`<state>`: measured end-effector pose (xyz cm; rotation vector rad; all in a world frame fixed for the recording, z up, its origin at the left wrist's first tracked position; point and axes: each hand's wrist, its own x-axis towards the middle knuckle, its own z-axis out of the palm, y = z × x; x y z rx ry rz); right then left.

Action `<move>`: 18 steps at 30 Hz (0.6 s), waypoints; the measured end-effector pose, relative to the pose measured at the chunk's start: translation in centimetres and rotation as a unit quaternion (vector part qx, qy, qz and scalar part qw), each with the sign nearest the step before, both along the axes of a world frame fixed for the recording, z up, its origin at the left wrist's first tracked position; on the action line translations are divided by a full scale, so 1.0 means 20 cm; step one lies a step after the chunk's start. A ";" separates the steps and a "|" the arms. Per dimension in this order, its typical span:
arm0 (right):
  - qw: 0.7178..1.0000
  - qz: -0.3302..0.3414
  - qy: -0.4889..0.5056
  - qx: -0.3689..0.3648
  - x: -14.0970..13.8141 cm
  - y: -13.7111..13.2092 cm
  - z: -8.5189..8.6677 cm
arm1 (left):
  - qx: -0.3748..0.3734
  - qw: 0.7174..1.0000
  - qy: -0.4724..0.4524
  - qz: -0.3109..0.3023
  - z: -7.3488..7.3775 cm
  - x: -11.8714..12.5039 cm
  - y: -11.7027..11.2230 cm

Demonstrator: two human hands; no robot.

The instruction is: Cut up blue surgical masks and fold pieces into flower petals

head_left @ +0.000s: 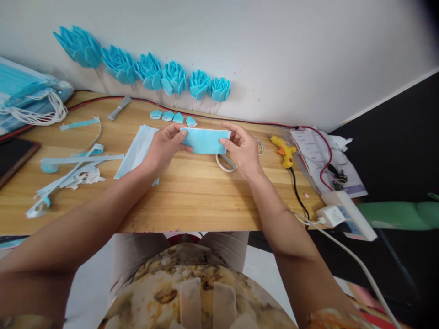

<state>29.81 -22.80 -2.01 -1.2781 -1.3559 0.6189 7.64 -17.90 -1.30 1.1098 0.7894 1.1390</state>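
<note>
Both hands hold a light blue rectangle of mask fabric [206, 140] just above the wooden table [192, 196]. My left hand [166, 145] pinches its left end and my right hand [242, 148] pinches its right end. Under my left hand lies another flat blue mask sheet [135, 151]. Scissors with white handles [226, 163] lie beneath my right hand, mostly hidden. Several small folded blue petals [173, 117] sit in a row just beyond the held piece.
Several blue fabric flowers [151, 71] lean on the wall. A mask pack [29, 93] and cut strips and scraps [70, 169] lie at left. A yellow glue gun [284, 150], papers [320, 155] and a white power strip [348, 212] sit at right.
</note>
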 end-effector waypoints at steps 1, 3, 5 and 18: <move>1.000 0.002 0.005 -0.001 0.00 0.00 0.00 | -0.001 1.000 -0.002 -0.003 0.00 0.00 0.00; 1.000 0.007 0.012 -0.002 0.00 0.00 0.00 | -0.003 1.000 -0.008 -0.009 0.00 0.00 0.00; 1.000 0.008 0.015 -0.002 0.00 0.00 0.01 | -0.003 1.000 -0.015 -0.015 -0.01 0.00 0.00; 0.991 0.062 0.103 -0.051 0.00 0.01 0.01 | -0.008 1.000 -0.030 0.002 -0.03 -0.01 0.00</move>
